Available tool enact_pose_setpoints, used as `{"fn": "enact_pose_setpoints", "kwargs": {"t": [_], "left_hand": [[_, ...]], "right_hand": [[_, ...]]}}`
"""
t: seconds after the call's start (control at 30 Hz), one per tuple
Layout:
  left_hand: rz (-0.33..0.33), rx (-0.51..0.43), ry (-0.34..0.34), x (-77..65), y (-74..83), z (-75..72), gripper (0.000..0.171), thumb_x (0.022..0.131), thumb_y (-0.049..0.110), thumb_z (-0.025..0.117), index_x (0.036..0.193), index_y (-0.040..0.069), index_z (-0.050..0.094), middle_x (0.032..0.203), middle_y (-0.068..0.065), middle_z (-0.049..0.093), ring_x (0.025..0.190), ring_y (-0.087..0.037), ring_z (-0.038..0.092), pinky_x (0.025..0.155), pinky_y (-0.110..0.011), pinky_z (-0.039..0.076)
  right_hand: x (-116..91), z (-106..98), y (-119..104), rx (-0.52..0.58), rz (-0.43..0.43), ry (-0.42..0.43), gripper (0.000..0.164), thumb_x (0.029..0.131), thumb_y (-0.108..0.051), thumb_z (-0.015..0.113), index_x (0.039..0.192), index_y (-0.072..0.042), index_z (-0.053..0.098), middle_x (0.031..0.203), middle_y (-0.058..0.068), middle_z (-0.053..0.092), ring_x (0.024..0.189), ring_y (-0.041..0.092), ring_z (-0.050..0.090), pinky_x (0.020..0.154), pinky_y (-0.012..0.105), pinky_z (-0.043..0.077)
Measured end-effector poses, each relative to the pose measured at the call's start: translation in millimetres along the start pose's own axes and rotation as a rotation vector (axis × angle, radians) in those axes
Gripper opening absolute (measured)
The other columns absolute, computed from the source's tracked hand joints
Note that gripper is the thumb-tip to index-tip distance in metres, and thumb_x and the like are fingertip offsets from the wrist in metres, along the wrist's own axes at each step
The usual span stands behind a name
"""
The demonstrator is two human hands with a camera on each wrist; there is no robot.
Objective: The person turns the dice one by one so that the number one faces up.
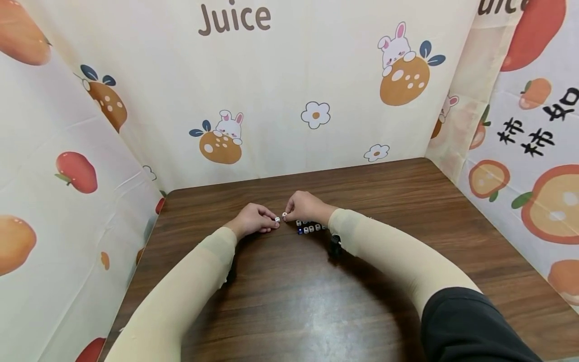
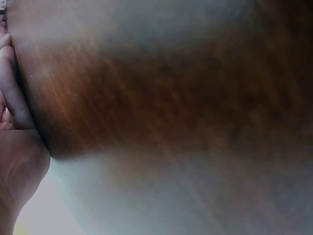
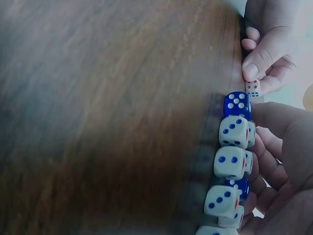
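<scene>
My left hand (image 1: 255,219) pinches a white die (image 1: 277,219) between thumb and fingers; in the right wrist view this die (image 3: 253,87) shows red and blue pips. Just to its right, my right hand (image 1: 307,206) has another white die (image 1: 284,214) at its fingertips, low over the table. Under and in front of the right hand run two lines of dice, the front one led by a blue die (image 1: 300,231). Close up, white dice (image 3: 230,162) follow that blue die, with a second blue die (image 3: 238,187) behind them. The right palm partly hides the back line.
The brown wooden table (image 1: 289,291) reaches back to a fruit-printed cloth wall (image 1: 280,85). Similar cloths hang on the left (image 1: 59,125) and right (image 1: 520,166). A small black device (image 1: 334,246) sits under the right wrist.
</scene>
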State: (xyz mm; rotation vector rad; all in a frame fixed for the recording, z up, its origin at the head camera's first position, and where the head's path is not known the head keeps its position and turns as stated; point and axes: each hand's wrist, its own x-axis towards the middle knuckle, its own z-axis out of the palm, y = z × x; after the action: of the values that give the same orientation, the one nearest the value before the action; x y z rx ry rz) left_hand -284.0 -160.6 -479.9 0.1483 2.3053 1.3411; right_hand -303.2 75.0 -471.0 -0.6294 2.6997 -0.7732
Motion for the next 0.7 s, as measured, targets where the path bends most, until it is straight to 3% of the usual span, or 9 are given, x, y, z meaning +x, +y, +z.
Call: {"fn": "enact_pose_setpoints", "kwargs": {"t": [0.23,0.7], "left_hand": [[0.023,0.014,-0.002,-0.1,-6.5,-0.7,0.02,0.095,0.013,0.094,0.111,0.005,0.087,0.094,-0.001,0.085,0.073,-0.005,0.072,0.068,-0.02,0.064],[0.03,0.018,0.001,-0.3,-5.7,-0.3,0.021,0.095,0.012,0.094,0.112,0.003,0.086,0.094,-0.002,0.084,0.072,-0.004,0.072,0.068,-0.02,0.063]], "right_hand": [[-5,-4,8,0.025,-0.007,0.025,0.012,0.102,-0.024,0.084,0.103,-0.015,0.091,0.095,-0.003,0.086,0.082,0.01,0.073,0.081,0.029,0.062],[-37,-49,59,0.041,0.024,0.074,0.01,0.101,-0.021,0.083,0.099,-0.013,0.089,0.092,-0.001,0.084,0.083,0.012,0.069,0.079,0.027,0.057]]}}
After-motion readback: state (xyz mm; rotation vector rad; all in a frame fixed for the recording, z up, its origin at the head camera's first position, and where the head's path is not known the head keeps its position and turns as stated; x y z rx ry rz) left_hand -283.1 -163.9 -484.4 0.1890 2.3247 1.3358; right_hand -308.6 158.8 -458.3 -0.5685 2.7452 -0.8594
